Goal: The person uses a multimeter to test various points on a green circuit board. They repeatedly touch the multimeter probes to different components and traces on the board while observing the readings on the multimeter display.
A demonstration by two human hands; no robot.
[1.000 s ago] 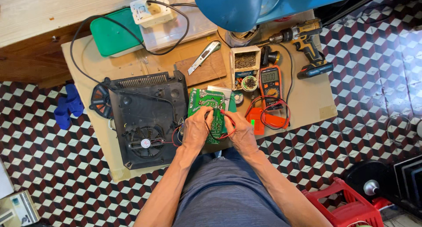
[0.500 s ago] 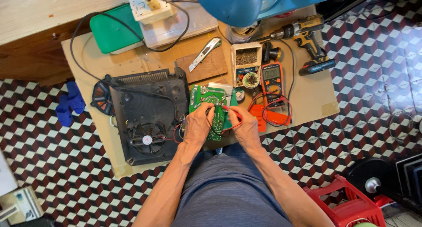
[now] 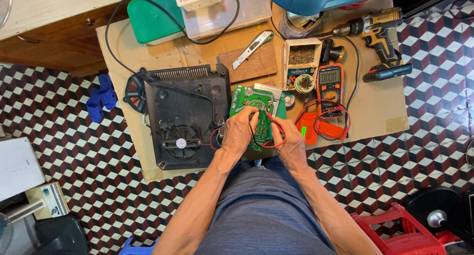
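Both hands work over a green circuit board that lies on a low wooden board on the tiled floor, just to the right of an opened black appliance housing with a round fan in its lower part.

The left hand is curled, its fingers bent down onto the lower half of the circuit board and pinched around a thin dark probe that stands on the board. How tight the pinch is cannot be told from above. The right hand is also curled, its fingers closed around a red probe whose tip meets the board near its right edge. The 2 hands sit close together, nearly touching at the fingertips.

Red and black leads loop from the probes to an orange multimeter lying just right of the circuit board. Above the board rest a utility knife on a brown wooden block and a small open box of dark parts. A cordless drill lies at the far right edge, well apart from the hands. A green plastic lid sits at the top left.
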